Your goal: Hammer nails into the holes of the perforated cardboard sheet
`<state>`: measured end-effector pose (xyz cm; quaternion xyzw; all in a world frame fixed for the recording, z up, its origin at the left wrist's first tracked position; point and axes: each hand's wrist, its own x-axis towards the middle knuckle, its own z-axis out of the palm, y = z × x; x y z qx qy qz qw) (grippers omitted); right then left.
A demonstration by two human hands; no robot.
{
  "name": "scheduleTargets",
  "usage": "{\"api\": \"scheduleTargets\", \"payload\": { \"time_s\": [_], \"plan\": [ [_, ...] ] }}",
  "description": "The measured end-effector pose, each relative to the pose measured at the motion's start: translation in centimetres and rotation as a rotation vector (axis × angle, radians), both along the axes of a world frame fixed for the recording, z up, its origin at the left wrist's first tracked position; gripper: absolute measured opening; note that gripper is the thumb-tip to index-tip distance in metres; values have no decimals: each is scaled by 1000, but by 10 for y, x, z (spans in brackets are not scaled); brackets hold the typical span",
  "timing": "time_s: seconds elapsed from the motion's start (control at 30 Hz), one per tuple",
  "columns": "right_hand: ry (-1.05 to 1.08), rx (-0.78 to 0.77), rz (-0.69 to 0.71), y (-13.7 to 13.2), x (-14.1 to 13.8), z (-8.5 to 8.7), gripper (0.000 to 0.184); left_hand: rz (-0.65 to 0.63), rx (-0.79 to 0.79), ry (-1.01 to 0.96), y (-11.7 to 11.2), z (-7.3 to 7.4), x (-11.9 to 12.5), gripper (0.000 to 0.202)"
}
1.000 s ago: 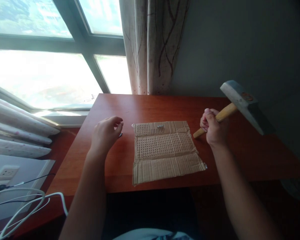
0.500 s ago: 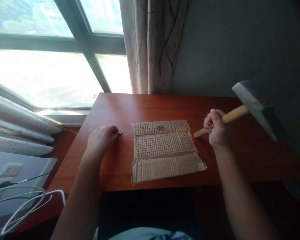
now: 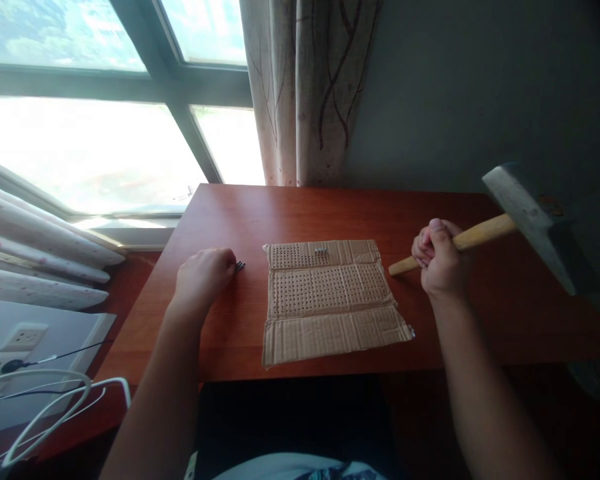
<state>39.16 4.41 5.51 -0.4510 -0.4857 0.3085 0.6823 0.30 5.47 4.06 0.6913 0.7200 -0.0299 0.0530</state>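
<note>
My right hand [image 3: 441, 257] is wrapped round the wooden handle of a hammer [image 3: 485, 231], raised to the right of the cardboard. Its steel head points up and away to the right. On the table's left part my left hand [image 3: 205, 275] is closed, fingertips down, beside a small bunch of metal nails [image 3: 240, 267]. What its fingers pinch, if anything, is hidden. Between the hands lies a flat piece of cardboard [image 3: 337, 330], creased and punched with rows of small holes. Several short silvery nails [image 3: 321, 251] stand at its far edge.
The reddish-brown wooden table [image 3: 230, 347] carries all this. Behind it are a window and a curtain [image 3: 310, 93]. At the lower left, white cables [image 3: 55, 380] hang near a wall socket [image 3: 27, 338].
My right hand and the hammer have shifted slightly to the right, the head dropping a little. My left hand's fingers have curled in more beside the nails. The cardboard has stayed put.
</note>
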Motion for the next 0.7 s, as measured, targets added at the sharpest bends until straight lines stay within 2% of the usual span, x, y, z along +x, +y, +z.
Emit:
{"api": "scheduleTargets", "payload": {
  "time_s": [0.13, 0.2, 0.33, 0.4, 0.47, 0.57, 0.7],
  "plan": [
    [-10, 2, 7, 0, 0, 0, 47, 17, 69, -58, 1, -1, -3, 20],
    [-4, 1, -5, 0, 0, 0, 47, 47, 177, -211, 1, 2, -4, 17],
    [30, 6, -19, 0, 0, 1, 46, 73, 358, -847, -5, 21, 11, 21],
    [41, 2, -19, 0, 0, 1, 45, 19, 364, -1147, -9, 33, 28, 23],
    [39, -7, -24, 0, 0, 2, 45, -80, 311, -1308, -13, 43, 48, 21],
    [24, -12, -27, 0, 0, 2, 46, -177, 274, -1360, -13, 46, 76, 18],
    [14, -1, -14, 0, 1, 1, 46, -271, 287, -1212, -5, 38, 98, 15]
  ]
}}
